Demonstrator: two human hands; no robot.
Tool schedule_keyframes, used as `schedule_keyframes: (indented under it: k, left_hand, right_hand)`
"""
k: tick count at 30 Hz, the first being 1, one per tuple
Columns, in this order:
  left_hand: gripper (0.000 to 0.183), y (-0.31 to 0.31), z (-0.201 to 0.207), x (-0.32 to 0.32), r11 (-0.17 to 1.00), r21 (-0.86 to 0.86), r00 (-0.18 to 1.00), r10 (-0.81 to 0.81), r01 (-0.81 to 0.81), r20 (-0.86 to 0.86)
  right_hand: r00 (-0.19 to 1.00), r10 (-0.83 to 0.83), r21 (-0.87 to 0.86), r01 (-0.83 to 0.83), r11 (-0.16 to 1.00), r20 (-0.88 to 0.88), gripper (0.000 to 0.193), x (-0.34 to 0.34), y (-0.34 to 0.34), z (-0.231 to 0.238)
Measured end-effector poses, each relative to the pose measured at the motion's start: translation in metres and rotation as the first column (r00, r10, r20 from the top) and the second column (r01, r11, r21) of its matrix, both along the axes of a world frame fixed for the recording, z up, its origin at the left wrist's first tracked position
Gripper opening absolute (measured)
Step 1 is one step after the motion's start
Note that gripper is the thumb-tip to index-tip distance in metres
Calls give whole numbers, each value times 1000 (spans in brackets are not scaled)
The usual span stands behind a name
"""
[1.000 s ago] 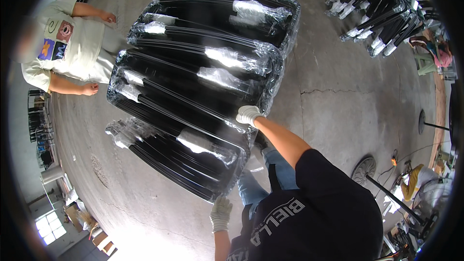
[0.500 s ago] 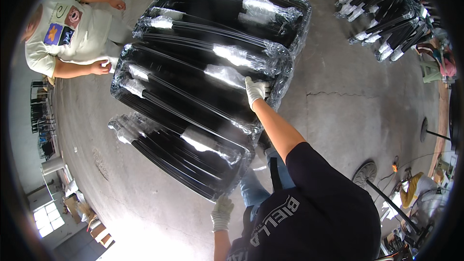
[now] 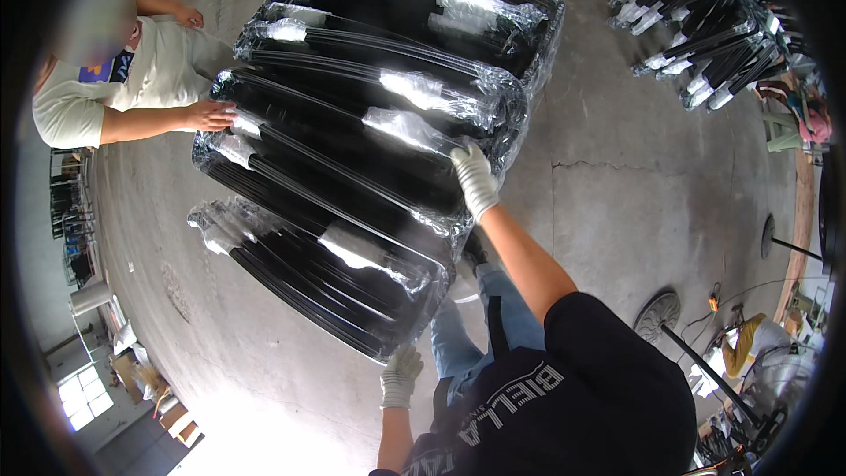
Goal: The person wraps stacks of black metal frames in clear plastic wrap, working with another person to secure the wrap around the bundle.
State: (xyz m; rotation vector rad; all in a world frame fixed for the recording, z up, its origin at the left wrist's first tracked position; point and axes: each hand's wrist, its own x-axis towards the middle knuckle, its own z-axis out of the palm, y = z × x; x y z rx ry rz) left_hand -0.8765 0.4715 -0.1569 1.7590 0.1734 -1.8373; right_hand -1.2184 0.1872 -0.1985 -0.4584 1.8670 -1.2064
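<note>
Before me are black metal tube frames (image 3: 308,178), bundled in layers and wrapped in clear plastic film. White padding sleeves (image 3: 407,128) cover parts of the tubes. In a pale work glove, my right hand (image 3: 476,178) curls over the wrapped right edge of the middle bundle. My left hand (image 3: 401,376), gloved too, grips the nearest bundle's lower corner (image 3: 385,354); its fingertips are partly hidden there. At the far left a co-worker's bare hand (image 3: 211,115) touches the bundle's left end.
The co-worker (image 3: 123,92) in a light shirt stands at the left. More black tube frames with white sleeves (image 3: 705,26) stand at the far right. A round ornate base with a pole (image 3: 658,316) and a cable lie on the concrete floor (image 3: 617,211) at right.
The co-worker has leaned in and put a hand on the bundle's left end. My right hand has shifted slightly along the edge, its thumb no longer raised. My left hand stays at the corner.
</note>
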Motion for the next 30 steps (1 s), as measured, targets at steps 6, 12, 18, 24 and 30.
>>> schedule_keyframes:
  k: [6,12,18,24,30]
  left_hand:
    - [43,-10,14,6,992,-83,996,-91,90,-10]
    - [48,9,0,46,967,-97,969,-226,236,103]
    - [52,-4,-54,54,58,238,-110,-765,970,635]
    - [61,27,-55,57,-46,312,-276,-597,949,753]
    - [48,70,13,89,-118,59,-123,-655,991,746]
  right_hand:
    - [703,634,66,-651,756,-323,35,49,-8,4]
    - [198,915,423,-838,344,-351,73,57,58,20]
    - [200,831,400,-803,443,-520,63,52,208,24]
    - [639,740,61,-747,662,-208,60,100,352,71]
    - [775,622,-93,-631,770,-107,53,134,433,79]
